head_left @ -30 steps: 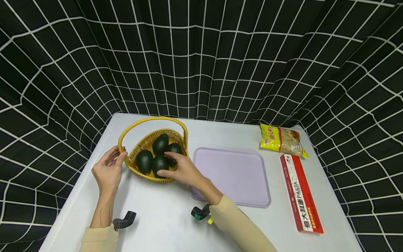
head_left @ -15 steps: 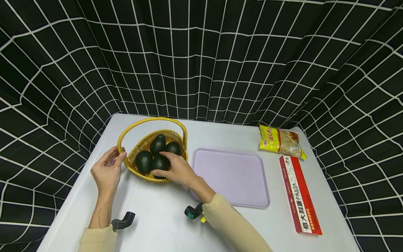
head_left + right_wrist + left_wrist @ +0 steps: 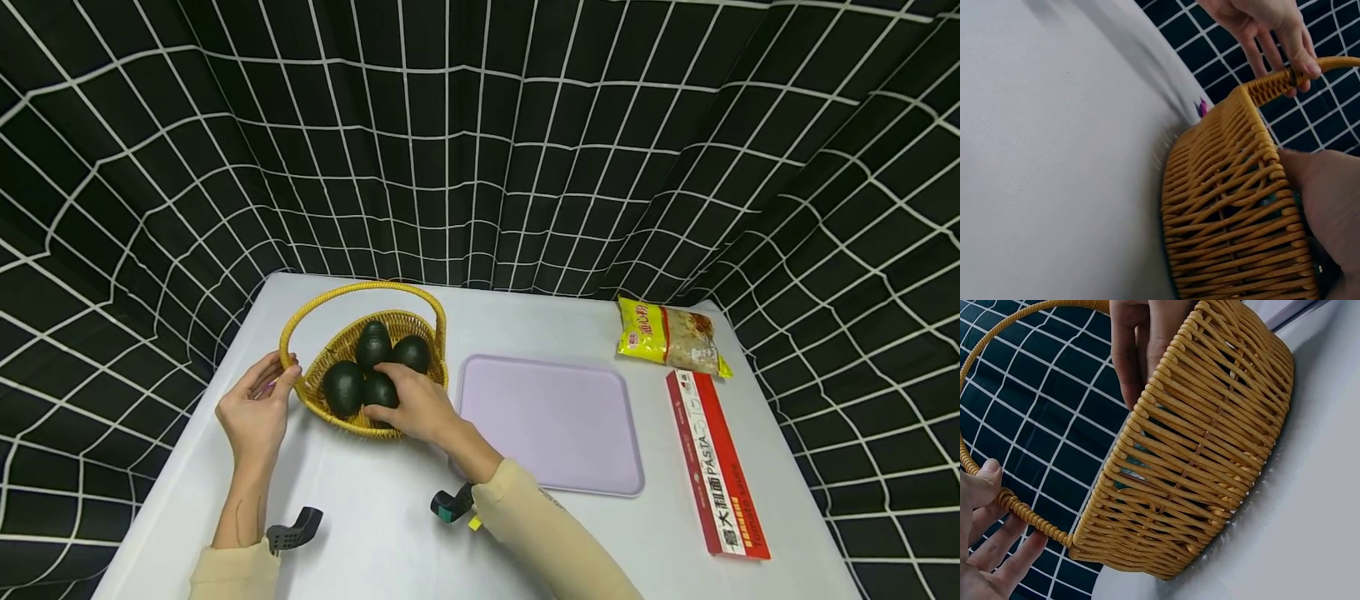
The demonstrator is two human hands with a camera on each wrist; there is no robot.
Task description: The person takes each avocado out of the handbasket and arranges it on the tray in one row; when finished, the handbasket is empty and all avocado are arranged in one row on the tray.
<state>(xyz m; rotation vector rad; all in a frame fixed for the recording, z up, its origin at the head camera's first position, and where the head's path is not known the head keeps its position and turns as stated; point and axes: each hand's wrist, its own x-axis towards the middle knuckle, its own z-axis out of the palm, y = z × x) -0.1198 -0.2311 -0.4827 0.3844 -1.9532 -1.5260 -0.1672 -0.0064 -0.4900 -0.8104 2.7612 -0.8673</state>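
A yellow woven basket (image 3: 352, 427) stands at the left of the white table, holding several dark green avocados. My left hand (image 3: 253, 412) pinches the left end of its arched handle (image 3: 360, 286) between thumb and fingers; the same grip shows in the left wrist view, where that hand (image 3: 982, 531) is beside the basket wall (image 3: 1197, 444). Reaching in over the right rim, my right hand (image 3: 420, 404) grips the front avocado (image 3: 381, 390) with thumb and fingers. Other avocados lie around it: one at left (image 3: 343, 388), one at the back (image 3: 373, 344). The right wrist view hides the fingertips behind the wicker (image 3: 1229, 206).
A lilac tray (image 3: 547, 425) lies right of the basket, under the right forearm's far side. Farther right are a yellow pasta bag (image 3: 671, 335) and a long red-and-white pasta box (image 3: 717, 462). Black grid-patterned curtain (image 3: 480, 150) surrounds the table.
My right hand has moved slightly left and deeper around the front avocado. The back avocado has shifted a little left and turned. My left hand stays at the handle.
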